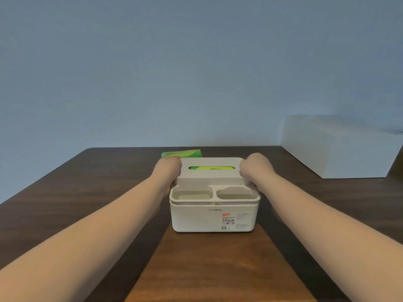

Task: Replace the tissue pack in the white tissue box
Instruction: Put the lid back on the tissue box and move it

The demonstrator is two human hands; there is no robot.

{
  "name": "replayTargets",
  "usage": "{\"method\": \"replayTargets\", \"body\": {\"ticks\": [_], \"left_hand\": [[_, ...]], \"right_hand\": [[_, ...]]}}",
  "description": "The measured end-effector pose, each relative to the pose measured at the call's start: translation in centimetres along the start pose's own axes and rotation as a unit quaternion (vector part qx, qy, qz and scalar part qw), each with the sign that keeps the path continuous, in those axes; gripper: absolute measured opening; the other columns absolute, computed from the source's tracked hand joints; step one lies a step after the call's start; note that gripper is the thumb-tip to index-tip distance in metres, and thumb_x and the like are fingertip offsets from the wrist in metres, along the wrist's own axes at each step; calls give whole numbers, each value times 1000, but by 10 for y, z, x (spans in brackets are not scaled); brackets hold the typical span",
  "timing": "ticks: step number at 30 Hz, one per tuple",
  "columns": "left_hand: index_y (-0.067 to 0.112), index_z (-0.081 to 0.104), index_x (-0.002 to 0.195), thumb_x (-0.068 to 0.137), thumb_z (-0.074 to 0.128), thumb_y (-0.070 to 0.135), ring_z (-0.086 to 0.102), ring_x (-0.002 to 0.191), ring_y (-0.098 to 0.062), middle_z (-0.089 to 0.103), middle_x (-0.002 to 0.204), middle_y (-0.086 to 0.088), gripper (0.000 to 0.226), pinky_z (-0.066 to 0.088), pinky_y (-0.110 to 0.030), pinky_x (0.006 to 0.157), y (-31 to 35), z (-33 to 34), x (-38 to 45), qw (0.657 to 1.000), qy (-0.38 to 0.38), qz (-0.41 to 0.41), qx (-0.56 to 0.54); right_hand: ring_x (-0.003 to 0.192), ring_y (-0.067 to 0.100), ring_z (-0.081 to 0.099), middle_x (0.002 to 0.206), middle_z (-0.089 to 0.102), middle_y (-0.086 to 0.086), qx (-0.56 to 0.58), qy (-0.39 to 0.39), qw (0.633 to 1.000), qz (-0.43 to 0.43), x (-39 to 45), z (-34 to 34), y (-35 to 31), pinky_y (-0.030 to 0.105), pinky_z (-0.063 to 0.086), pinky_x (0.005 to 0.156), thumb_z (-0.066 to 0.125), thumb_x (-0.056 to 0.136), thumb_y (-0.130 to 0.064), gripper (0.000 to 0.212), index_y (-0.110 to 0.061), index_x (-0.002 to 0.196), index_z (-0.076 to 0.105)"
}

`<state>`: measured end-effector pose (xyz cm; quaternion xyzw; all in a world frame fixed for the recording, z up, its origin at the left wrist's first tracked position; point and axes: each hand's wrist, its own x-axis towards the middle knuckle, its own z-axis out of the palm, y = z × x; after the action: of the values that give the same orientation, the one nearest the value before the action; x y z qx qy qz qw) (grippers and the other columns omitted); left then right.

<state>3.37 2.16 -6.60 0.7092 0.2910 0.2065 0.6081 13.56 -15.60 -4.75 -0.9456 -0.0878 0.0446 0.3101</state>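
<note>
Both arms outstretched; left hand point(169, 168) and right hand point(254, 168) clasp white tissue box point(214, 216) lid point(210, 176) ends.

The white tissue box point(214, 216) carries a sticker point(228, 221) on its near face (right of centre) reading, it seems, "节节纸巾盒", above a barcode; other print is illegible.

Behind the white tissue box point(214, 205), a green tissue pack point(182, 154) is mostly hidden, both hands' fingers curl out of sight over its lid's ends, and its label print is unreadable.
</note>
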Motion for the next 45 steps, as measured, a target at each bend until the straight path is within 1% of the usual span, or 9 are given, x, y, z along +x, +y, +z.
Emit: {"method": "replayTargets", "body": {"ticks": [3,7,11,20,27,31,35,40,45], "left_hand": [[15,54,74,86,43,17,50,71,-27,54,72,-9,16,39,-33,70,-8,-5,-20,999,2,-34,-22],[18,64,93,96,40,41,62,92,-22,67,88,0,33,45,-39,95,-27,-12,-37,999,-30,2,-12],[28,69,105,91,42,41,62,114,-19,70,117,3,33,42,-42,108,-38,-20,-51,997,-72,38,19],[20,53,136,100,28,32,51,122,-16,57,133,3,45,37,-28,96,-44,-13,-77,993,-27,96,64],[28,58,124,100,25,36,56,117,-16,62,126,4,42,43,-38,104,-47,-12,-77,990,-73,92,74],[39,59,94,101,27,33,60,103,-10,66,105,9,33,45,-35,99,-48,-9,-78,993,-89,66,39],[25,62,118,99,27,35,60,111,-18,67,119,0,41,45,-40,104,-47,-12,-77,991,-92,63,70],[11,60,88,94,34,28,56,83,-23,63,90,-8,32,43,-33,75,-40,-14,-70,985,-30,29,167],[11,55,70,82,40,28,50,69,-25,55,74,-12,26,39,-33,65,-41,-12,-66,973,21,41,228]], "right_hand": [[73,31,54,80,60,14,65,3,998,-28,-4,7,16,28,39,57,37,96,-21,29,-3,86,57],[73,25,50,75,52,5,96,24,993,-59,-24,14,31,31,37,58,27,99,-35,42,-8,76,51],[76,24,47,70,45,1,100,16,992,-73,-44,9,32,32,34,60,23,100,-40,48,-15,64,41],[101,24,56,112,62,11,119,-21,985,-125,-70,12,54,36,42,83,20,103,-36,53,-4,116,60],[91,21,52,104,58,10,77,-42,989,-121,-63,16,54,31,39,73,21,103,-30,45,-4,116,55],[88,19,55,110,61,11,81,-60,989,-113,-65,11,53,31,48,69,22,102,-32,44,-7,121,53],[114,34,56,127,56,14,106,-104,987,-58,-71,6,49,49,59,79,23,101,-35,44,-12,130,47],[120,32,50,140,46,9,160,-157,974,-3,-80,-7,53,40,62,55,37,98,-39,48,-16,140,41],[90,28,66,111,63,13,196,-167,966,19,-80,-7,59,35,62,54,46,93,-27,36,-8,122,54]]}}
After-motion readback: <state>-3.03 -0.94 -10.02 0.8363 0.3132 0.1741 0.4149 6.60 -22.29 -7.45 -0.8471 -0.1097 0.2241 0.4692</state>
